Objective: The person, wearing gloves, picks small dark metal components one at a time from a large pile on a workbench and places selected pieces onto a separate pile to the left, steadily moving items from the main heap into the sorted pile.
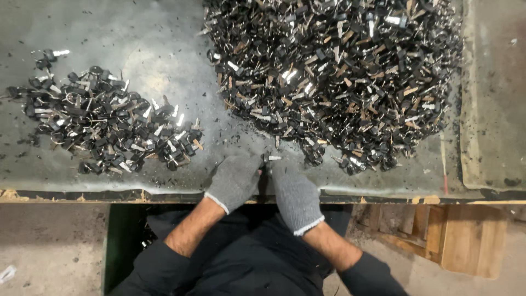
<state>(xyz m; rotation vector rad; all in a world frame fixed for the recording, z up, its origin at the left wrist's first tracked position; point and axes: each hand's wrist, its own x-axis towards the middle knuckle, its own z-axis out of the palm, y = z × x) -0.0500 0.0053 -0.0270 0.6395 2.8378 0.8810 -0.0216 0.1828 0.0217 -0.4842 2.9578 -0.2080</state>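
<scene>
Both my hands wear grey knit gloves and meet at the near edge of the worn metal tabletop (164,49). My left hand (234,181) and my right hand (295,194) pinch one small black-headed key (269,158) between their fingertips, its silver blade pointing right. A very large heap of black-headed keys on rings (334,77) lies just beyond my hands, filling the upper right. A smaller pile of the same keys (107,123) sits to the left.
Small dark chips and dust are scattered over the tabletop. The table's front edge (109,194) runs across the picture. Below it are my dark clothes, a concrete floor and a wooden block (466,238) at the lower right.
</scene>
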